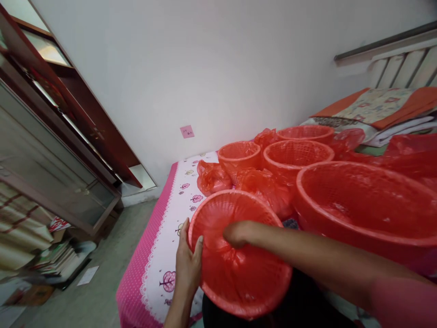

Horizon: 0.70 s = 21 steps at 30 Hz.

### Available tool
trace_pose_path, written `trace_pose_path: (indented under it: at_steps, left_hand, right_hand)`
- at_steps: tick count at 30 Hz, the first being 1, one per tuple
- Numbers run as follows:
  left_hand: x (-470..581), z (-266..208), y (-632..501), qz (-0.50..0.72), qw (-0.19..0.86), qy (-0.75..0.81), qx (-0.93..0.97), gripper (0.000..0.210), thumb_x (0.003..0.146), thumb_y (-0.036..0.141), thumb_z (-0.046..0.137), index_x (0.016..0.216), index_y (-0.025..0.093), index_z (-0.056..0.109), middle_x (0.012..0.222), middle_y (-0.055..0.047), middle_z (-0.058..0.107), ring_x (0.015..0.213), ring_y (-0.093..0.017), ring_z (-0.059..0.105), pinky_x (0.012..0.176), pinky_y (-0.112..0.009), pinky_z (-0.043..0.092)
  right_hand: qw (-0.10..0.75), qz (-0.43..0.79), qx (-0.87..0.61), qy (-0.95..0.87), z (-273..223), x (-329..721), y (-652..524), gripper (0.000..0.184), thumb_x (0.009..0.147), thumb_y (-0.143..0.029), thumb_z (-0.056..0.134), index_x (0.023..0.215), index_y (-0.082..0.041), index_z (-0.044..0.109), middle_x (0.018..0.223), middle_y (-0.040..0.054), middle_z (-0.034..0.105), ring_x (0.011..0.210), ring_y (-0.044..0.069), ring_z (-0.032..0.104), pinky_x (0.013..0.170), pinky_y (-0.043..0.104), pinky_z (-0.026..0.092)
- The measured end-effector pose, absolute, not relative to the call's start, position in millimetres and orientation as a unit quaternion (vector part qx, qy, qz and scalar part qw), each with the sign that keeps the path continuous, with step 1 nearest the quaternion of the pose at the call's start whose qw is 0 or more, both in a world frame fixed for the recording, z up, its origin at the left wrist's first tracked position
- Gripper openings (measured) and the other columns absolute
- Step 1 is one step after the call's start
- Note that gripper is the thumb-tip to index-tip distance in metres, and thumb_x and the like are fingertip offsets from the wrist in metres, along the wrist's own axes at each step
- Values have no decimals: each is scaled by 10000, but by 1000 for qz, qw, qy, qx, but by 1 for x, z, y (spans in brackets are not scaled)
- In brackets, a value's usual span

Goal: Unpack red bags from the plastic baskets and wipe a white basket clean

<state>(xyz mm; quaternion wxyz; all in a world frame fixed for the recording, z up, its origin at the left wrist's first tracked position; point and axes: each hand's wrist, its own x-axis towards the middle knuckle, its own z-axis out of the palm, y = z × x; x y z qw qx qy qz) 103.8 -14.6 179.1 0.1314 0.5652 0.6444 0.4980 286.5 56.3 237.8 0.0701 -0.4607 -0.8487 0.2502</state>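
Observation:
A round red plastic basket (218, 214) is tilted toward me over my lap, with a thin red plastic bag (239, 273) lining its inside. My left hand (188, 262) grips the basket's left rim, thumb on the inner side and fingers outside. Deep in the basket, my right hand (235, 233) presses against the gathered middle of the bag. Its fingers are hidden, so their pose does not show.
Several more red baskets (297, 142) stand on the bed, with crumpled red bags (213, 177) among them. A pink-edged, tree-printed sheet (186, 182) covers the bed. Folded bedding (375, 107) lies at the back right, near a radiator (406, 68). A floor (92, 296) shows at left.

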Motion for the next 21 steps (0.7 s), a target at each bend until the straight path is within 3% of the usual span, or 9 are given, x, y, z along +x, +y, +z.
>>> trace_pose_path:
  at_steps: [2,4,6,8,11,15,18,20,21]
  left_hand:
    - [91,174,-7,481,100,648,582,625,953,383,587,1528,177,455,1593,-176,505,1513,-312,442,1274,-530,318]
    - [80,168,-2,455,59,652,604,641,943,366,591,1532,159,445,1590,-197,498,1504,-328,449,1262,-552,335]
    - [73,167,1,422,9,656,626,645,941,346,595,1536,152,438,1604,-210,471,1522,-347,415,1256,-577,335]
    - [73,175,1,387,-57,656,645,610,941,319,592,1513,147,467,1619,-223,435,1544,-374,366,1251,-609,322]
    - [91,200,5,321,-105,638,692,505,963,267,547,1452,146,530,1605,-222,436,1516,-367,408,1230,-578,364]
    - [140,213,33,11,51,585,809,545,972,205,540,1514,232,493,1550,-150,521,1352,-271,601,1147,-416,475]
    - [170,184,68,-133,109,566,806,928,640,239,920,1497,269,563,1489,-180,599,1184,-404,701,996,-508,579]
    - [179,153,88,-203,125,570,786,1184,402,257,1022,1499,221,579,1470,-254,605,1149,-507,697,915,-594,603]
    - [180,137,95,-221,123,572,780,1242,368,289,1032,1515,208,564,1494,-281,578,1186,-541,668,926,-633,588]
  right_hand:
    - [82,220,-444,-865,253,304,71,148,1012,-246,627,934,-163,720,972,66,740,907,204,685,883,349,534]
    - [151,156,-462,-860,261,334,81,225,1061,-252,503,1132,-164,697,1195,128,707,1131,267,635,1022,392,458]
    - [234,67,-529,-813,256,361,87,332,1052,-333,523,1296,-135,629,1323,193,643,1246,331,579,1058,425,420]
    - [227,86,-587,-772,240,377,92,394,1031,-379,561,1310,-105,613,1303,226,647,1224,348,605,1003,414,436]
    - [177,182,-605,-755,213,379,96,311,1069,-326,461,1194,-108,645,1132,191,734,1047,289,702,856,348,459]
    - [181,202,-610,-745,198,365,94,335,1090,-253,349,1243,-90,598,1112,203,756,1006,261,729,801,321,449]
    - [181,204,-610,-744,201,360,90,350,1089,-252,334,1269,-77,578,1084,213,765,997,272,740,789,327,452]
    - [181,204,-603,-749,204,359,87,350,1089,-247,331,1274,-77,576,1069,202,772,993,270,746,789,325,459]
    - [181,204,-599,-753,206,359,85,349,1089,-243,332,1275,-78,577,1066,196,775,995,266,748,791,322,464]
